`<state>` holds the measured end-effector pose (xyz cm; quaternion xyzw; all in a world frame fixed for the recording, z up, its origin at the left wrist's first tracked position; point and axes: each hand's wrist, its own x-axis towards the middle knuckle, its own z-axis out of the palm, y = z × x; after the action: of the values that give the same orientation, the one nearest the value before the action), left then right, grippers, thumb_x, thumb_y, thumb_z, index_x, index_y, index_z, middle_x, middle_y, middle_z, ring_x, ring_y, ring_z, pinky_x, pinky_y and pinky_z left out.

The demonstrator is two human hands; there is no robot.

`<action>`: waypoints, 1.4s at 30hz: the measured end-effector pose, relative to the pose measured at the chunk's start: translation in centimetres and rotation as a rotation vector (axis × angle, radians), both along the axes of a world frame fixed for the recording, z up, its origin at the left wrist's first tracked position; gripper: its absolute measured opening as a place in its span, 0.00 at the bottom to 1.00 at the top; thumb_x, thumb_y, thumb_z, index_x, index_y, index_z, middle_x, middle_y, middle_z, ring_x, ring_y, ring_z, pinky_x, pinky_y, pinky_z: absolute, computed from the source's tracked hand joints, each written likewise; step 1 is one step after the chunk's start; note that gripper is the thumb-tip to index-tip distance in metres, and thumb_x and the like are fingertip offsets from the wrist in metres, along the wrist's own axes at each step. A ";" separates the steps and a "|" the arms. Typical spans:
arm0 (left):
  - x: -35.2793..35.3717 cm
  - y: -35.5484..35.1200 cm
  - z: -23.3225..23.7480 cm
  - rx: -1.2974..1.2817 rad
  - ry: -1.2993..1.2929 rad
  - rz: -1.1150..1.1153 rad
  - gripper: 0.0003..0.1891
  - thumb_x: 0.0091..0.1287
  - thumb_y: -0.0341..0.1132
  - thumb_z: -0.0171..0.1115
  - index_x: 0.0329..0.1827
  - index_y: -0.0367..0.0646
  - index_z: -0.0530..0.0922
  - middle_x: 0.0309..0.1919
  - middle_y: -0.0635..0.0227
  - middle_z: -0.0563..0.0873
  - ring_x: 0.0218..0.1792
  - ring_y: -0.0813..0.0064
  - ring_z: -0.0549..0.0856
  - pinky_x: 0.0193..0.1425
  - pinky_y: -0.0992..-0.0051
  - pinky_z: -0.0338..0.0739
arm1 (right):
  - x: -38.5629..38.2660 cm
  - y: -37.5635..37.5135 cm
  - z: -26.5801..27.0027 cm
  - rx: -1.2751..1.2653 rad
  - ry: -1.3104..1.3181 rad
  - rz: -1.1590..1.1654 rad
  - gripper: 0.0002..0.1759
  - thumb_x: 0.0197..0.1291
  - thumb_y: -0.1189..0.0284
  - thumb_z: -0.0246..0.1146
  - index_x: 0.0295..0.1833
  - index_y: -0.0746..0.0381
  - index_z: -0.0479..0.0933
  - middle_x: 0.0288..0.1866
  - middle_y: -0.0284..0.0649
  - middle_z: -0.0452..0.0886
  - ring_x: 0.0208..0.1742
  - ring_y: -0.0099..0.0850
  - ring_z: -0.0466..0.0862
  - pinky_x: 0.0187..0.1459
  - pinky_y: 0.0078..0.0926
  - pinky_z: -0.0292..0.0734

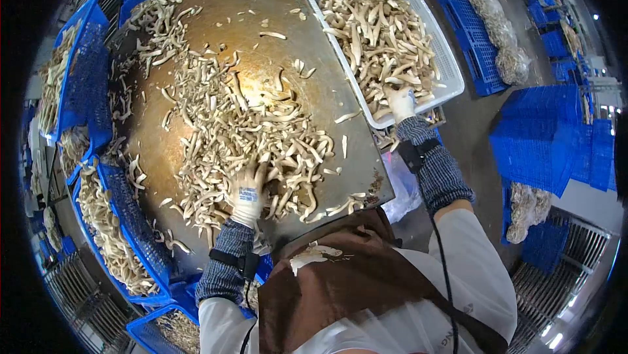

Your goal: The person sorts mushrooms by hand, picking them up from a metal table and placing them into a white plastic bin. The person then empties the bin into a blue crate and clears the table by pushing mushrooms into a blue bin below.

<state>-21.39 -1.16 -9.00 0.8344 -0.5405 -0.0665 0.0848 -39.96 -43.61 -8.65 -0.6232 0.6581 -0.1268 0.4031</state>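
My left hand (249, 192), in a white glove with blue print, lies on a spread of long pale mushrooms (219, 122) on the metal table (288, 47). Its fingers are stretched forward and apart among them. My right hand (400, 101), gloved in white too, reaches over the near edge of a white plastic basket (451, 89). There it touches the heap of mushrooms (376, 27) inside, and its fingertips blend into the heap, so whether it grips one I cannot tell. Grey knitted sleeves with black straps cover both forearms.
Blue crates of mushrooms (124, 236) line the table's left side. On the floor to the right are a blue pallet (468, 40) with filled plastic bags (497, 27) and stacked blue crates (536, 132). A clear plastic bag (401, 187) hangs beside the table's near right corner.
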 end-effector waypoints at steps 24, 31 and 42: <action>-0.5 12.0 2.4 -0.138 0.289 0.513 0.20 0.64 0.39 0.68 0.57 0.39 0.81 0.36 0.49 0.88 0.40 0.53 0.89 0.45 0.61 0.82 | 7.3 24.6 2.9 -0.454 0.020 1.657 0.15 0.57 0.66 0.68 0.48 0.61 0.82 0.38 0.47 0.84 0.43 0.46 0.84 0.46 0.45 0.79; -2.1 15.2 1.9 -0.092 0.232 0.252 0.21 0.57 0.43 0.74 0.51 0.44 0.81 0.30 0.60 0.87 0.33 0.59 0.87 0.41 0.62 0.80 | 10.1 30.1 -0.6 -0.401 -0.064 1.862 0.13 0.64 0.63 0.62 0.49 0.58 0.80 0.37 0.45 0.84 0.37 0.42 0.87 0.40 0.40 0.82; 2.8 17.4 -0.6 0.249 -0.169 0.077 0.22 0.67 0.36 0.57 0.65 0.49 0.77 0.51 0.60 0.84 0.50 0.64 0.85 0.53 0.62 0.79 | 18.6 36.0 -2.3 -0.724 0.532 1.942 0.19 0.58 0.71 0.60 0.55 0.63 0.80 0.49 0.44 0.85 0.53 0.36 0.85 0.52 0.36 0.82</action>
<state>-18.56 16.25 -9.59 0.8611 -0.5011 -0.0591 -0.0628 -21.32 -7.60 -10.93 -0.9704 -0.1298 0.2006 -0.0340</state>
